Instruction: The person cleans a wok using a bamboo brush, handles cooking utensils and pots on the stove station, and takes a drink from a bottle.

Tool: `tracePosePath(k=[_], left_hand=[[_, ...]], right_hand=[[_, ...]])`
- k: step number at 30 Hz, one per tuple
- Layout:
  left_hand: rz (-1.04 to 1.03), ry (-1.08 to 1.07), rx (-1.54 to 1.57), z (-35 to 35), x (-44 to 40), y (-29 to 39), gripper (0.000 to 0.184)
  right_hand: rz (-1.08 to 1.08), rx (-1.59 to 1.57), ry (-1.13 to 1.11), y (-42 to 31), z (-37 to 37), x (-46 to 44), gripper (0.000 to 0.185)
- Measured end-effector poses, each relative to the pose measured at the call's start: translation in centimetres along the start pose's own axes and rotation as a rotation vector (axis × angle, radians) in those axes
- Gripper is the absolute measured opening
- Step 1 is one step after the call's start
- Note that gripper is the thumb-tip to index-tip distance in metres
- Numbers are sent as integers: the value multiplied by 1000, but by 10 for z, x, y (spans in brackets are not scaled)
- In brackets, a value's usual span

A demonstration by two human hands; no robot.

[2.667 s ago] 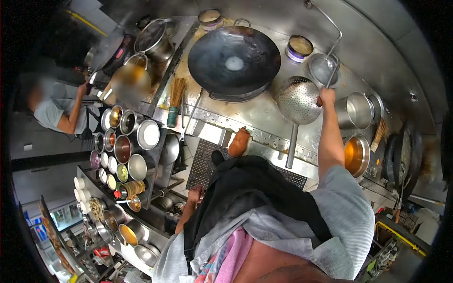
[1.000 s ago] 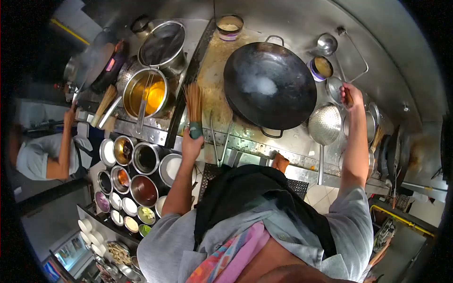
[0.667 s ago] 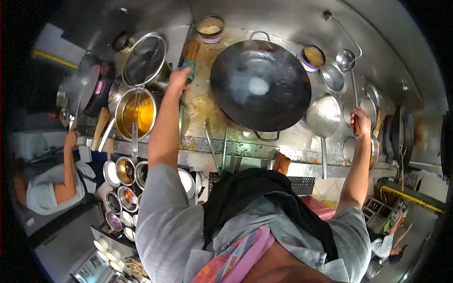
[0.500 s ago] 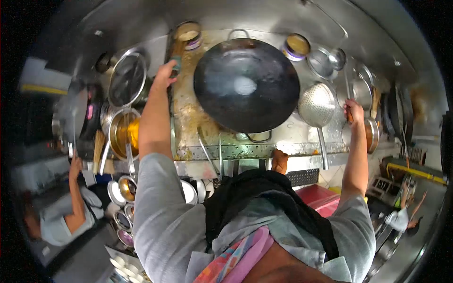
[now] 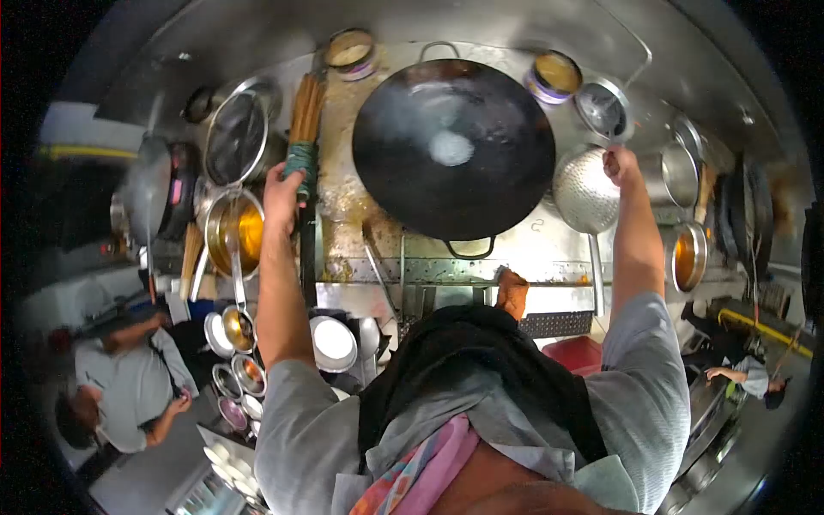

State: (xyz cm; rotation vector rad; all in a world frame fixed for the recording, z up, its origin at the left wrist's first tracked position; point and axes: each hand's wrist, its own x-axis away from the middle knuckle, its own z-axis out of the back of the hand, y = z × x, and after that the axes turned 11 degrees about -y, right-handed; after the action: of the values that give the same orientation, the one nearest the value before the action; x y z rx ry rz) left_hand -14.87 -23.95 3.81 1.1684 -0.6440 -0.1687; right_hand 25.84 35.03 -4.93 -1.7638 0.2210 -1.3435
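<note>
My left hand (image 5: 283, 197) is closed around the green-wrapped handle of a bamboo wok brush (image 5: 305, 116), whose bristles point away from me, left of the wok. The big black wok (image 5: 455, 163) sits on the stove with a pale wet patch in its middle. At the right, my right hand (image 5: 624, 165) grips the end of a ladle (image 5: 610, 129). The ladle's bowl is in or over a metal pot (image 5: 592, 96) at the back; the overlap hides exactly how it rests. Just beneath that hand lies a perforated metal skimmer (image 5: 584, 193), its handle toward me.
Two tins (image 5: 350, 51) (image 5: 555, 75) stand behind the wok. At the left are a round strainer (image 5: 233, 137) and a pot of yellow oil (image 5: 249, 232). Another oil pot (image 5: 687, 257) is at the right. Co-workers (image 5: 133, 386) (image 5: 747, 378) are on both sides.
The brush has come toward me, away from the back left tin. My right hand has moved away from me and slightly left, with the ladle. The left co-worker's arms have shifted.
</note>
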Motion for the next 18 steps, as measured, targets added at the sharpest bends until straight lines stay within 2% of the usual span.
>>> tracePosePath(k=[1, 3, 5, 9, 10, 11, 13, 15, 18], left_hand=[[6, -10, 50, 1, 16, -3, 51], [32, 1, 112, 8, 36, -8, 43], [78, -144, 405, 15, 38, -20, 38], [78, -79, 446, 7, 17, -16, 30], [77, -84, 453, 4, 6, -14, 30], [81, -125, 456, 1, -7, -11, 29], [87, -179, 452, -5, -40, -5, 29], [86, -188, 465, -10, -83, 0, 30], [140, -166, 485, -18, -155, 7, 28]], right_hand=[[47, -205, -43, 0, -4, -5, 14], [76, -915, 54, -13, -8, -3, 15], [136, -945, -391, -9, 9, 9, 12], [107, -937, -435, -15, 9, 50, 9], [132, -925, -540, -18, 8, 66, 10], [138, -920, -534, -23, 7, 83, 10], [180, -882, -510, -42, -6, 125, 16], [186, -816, -513, -64, -18, 157, 34], [207, -741, -576, -95, -53, 195, 34]])
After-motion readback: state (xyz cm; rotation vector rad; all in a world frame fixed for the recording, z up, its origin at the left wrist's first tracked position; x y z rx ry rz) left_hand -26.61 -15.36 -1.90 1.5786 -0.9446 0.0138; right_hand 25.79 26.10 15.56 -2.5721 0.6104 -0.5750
